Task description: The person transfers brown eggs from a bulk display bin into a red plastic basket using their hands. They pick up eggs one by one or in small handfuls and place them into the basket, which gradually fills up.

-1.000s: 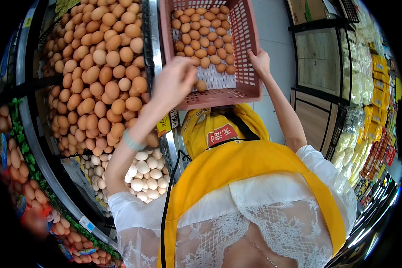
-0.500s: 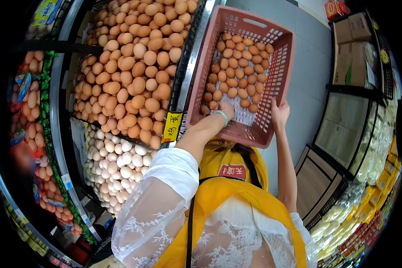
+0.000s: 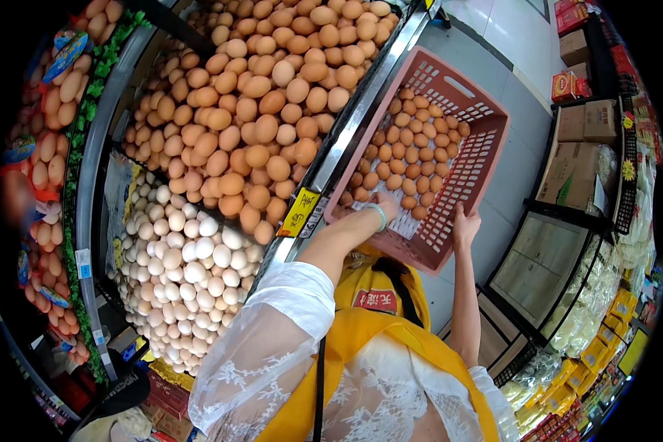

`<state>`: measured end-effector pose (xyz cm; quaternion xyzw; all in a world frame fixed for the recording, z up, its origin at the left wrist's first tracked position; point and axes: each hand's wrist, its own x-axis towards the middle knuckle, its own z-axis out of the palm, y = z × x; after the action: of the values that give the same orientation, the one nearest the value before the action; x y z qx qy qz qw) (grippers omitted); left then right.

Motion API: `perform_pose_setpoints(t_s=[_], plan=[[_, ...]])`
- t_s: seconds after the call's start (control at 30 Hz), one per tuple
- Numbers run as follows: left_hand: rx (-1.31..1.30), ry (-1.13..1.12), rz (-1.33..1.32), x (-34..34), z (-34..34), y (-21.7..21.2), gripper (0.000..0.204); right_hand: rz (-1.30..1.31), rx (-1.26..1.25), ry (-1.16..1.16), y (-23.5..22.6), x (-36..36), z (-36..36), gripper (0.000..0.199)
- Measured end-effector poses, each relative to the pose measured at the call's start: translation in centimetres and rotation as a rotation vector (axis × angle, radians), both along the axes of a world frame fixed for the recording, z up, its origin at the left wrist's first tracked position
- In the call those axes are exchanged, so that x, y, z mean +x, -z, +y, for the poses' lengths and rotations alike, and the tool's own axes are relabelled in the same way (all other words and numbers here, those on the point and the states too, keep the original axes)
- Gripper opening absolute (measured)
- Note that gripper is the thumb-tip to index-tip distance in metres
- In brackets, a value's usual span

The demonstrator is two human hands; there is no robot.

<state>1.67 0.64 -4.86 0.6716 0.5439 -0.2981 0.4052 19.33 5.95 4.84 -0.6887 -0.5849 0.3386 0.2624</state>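
— Where is the crate?

— You hold one pink plastic crate (image 3: 449, 132) of brown eggs (image 3: 412, 158) tilted against the metal edge (image 3: 353, 125) of the egg display. Your left hand (image 3: 385, 208) reaches inside; its fingers, I cannot tell. Your right hand (image 3: 465, 225) grips the near rim.

— Around it?

— Two heaps: brown eggs in the bin (image 3: 258, 110), white eggs (image 3: 184, 272) below. Grey tile floor (image 3: 508, 155), cardboard boxes (image 3: 578, 147) to your right.

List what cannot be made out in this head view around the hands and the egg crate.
- Left hand: fingers dip inside the pink crate; whether they grip an egg is hidden by wrist and eggs.
- Right hand: palm lies against the crate's wall; its grip is unclear.
- Crate's underside: hidden by its own wall.
- Brown egg bin: top cut off by the picture edge.
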Motion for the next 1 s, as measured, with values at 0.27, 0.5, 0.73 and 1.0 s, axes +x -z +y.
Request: perform_pose_setpoints(t_s=[0.27, 0.5, 0.73, 1.0], plan=[[0.473, -0.752, -0.782, -10.3, -4.7, -16.6, 0.053, 0.156, -0.031, -0.008, 0.3, -0.1, -0.4, 0.02], [1.438, -1.306, -0.226, -31.6, -14.3, -27.6, 0.042, 0.065, -0.082, 0.0, 0.7, 0.8, -0.2, 0.021], [1.194, -1.22, 0.219, -40.2, -16.4, -25.9, 0.041, -0.036, -0.032, -0.014, 2.0, 1.2, 0.8, 0.023], [1.115, -1.183, 0.324, -40.3, -15.9, -24.6, 0.047, -0.035, -0.09, -0.009, 3.2, 2.2, 1.0, 0.032]])
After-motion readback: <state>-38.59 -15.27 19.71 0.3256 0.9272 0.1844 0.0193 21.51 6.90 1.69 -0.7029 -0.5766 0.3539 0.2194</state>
